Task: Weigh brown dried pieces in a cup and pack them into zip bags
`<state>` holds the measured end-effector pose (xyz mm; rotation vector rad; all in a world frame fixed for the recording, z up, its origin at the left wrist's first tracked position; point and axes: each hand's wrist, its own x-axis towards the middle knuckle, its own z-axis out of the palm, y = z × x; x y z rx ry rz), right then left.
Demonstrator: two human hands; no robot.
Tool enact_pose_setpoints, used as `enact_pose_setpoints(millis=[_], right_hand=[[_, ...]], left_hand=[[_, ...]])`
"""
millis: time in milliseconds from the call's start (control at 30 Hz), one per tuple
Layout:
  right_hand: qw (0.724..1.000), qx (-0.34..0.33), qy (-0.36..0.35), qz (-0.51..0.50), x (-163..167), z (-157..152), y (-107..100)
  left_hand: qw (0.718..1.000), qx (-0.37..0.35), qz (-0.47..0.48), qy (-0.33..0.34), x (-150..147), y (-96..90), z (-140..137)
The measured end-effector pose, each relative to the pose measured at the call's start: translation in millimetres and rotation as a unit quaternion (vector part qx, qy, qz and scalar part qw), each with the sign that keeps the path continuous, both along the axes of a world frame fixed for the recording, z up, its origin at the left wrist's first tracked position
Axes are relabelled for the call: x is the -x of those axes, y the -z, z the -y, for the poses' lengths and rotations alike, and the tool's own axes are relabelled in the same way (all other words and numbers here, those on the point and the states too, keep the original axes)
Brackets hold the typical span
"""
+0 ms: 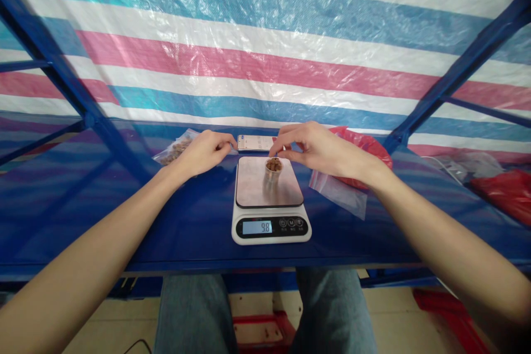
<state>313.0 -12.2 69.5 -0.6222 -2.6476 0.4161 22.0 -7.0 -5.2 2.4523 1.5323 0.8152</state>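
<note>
A small metal cup filled with brown pellets stands on the steel plate of a white kitchen scale. The scale's display reads 9.8. Just behind the cup's rim is my right hand, its thumb and fingertips drawn together; whether a pellet is between them is too small to see. My left hand, fingers curled, pinches the clear edge of a zip bag holding more brown pellets. Between my hands, behind the scale, lies a phone with its screen lit.
A clear zip bag lies right of the scale, beside a red plastic bag partly behind my right forearm. More red and clear bags sit at the far right. Blue metal posts flank the blue shelf, with striped sheeting behind.
</note>
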Motion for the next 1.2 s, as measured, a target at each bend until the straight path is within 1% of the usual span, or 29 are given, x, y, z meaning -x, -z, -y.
enact_pose_setpoints(millis=[67, 167, 233, 300, 333, 367, 400, 433, 467, 533, 600, 667, 733, 833, 967, 1067, 1200], right_hand=[[0.999, -0.02, 0.024, -0.025, -5.6, 0.8, -2.4], [0.988, -0.082, 0.099, -0.086, -26.1, -5.3, -1.2], [0.968, -0.137, 0.171, -0.125, -50.1, -16.2, 4.3], [0.937, -0.191, 0.251, -0.153, -80.9, -32.1, 13.2], [0.919, -0.208, 0.293, -0.161, -97.7, -41.2, 18.4], [0.905, -0.207, 0.341, -0.149, -114.3, -50.6, 24.1], [0.898, -0.197, 0.38, -0.105, -129.8, -59.8, 29.9], [0.895, -0.183, 0.402, -0.055, -143.6, -68.3, 35.8], [0.9, -0.149, 0.409, -0.012, -155.0, -76.0, 41.8], [0.919, -0.074, 0.386, 0.035, -169.1, -87.7, 53.4], [0.938, -0.04, 0.343, 0.029, -172.4, -93.9, 63.2], [0.954, -0.043, 0.296, 0.016, -168.3, -95.6, 70.2], [0.968, -0.042, 0.247, 0.032, -161.4, -95.1, 74.2], [0.976, -0.066, 0.195, 0.069, -152.2, -94.2, 77.6], [0.973, -0.124, 0.182, 0.063, -142.3, -94.0, 83.7], [0.974, -0.119, 0.187, 0.051, -134.1, -92.0, 87.2], [0.973, -0.105, 0.203, 0.034, -126.7, -88.2, 84.4]], left_hand=[[1.0, -0.001, 0.002, 0.001, -0.3, -0.4, 0.3], [1.0, -0.003, 0.006, 0.001, -0.2, -0.6, 0.4], [1.0, -0.003, 0.007, -0.001, -0.2, -0.5, 0.1], [1.0, -0.001, 0.007, -0.003, -0.4, -0.5, -0.2], [1.0, 0.001, 0.007, -0.004, -0.6, -0.5, -0.3], [1.0, 0.003, 0.007, -0.006, -0.7, -0.6, -0.3], [1.0, 0.005, 0.007, -0.008, -0.8, -0.8, -0.2], [1.0, 0.007, 0.008, -0.012, -0.8, -1.0, -0.1], [1.0, 0.008, 0.008, -0.015, -0.6, -1.2, 0.1], [1.0, 0.009, 0.01, -0.021, 0.3, -1.3, 0.4], [1.0, 0.009, 0.012, -0.023, 1.3, -0.9, 0.2], [1.0, 0.009, 0.012, -0.022, 2.1, -0.1, -0.2], [1.0, 0.01, 0.01, -0.021, 2.3, 0.6, -0.6], [1.0, 0.017, 0.013, -0.02, 2.0, 1.0, -1.0], [1.0, 0.017, 0.015, -0.017, 2.6, 1.3, -1.8], [1.0, 0.014, 0.015, -0.016, 3.4, 1.9, -2.3], [1.0, 0.011, 0.017, -0.012, 3.4, 1.8, -1.9]])
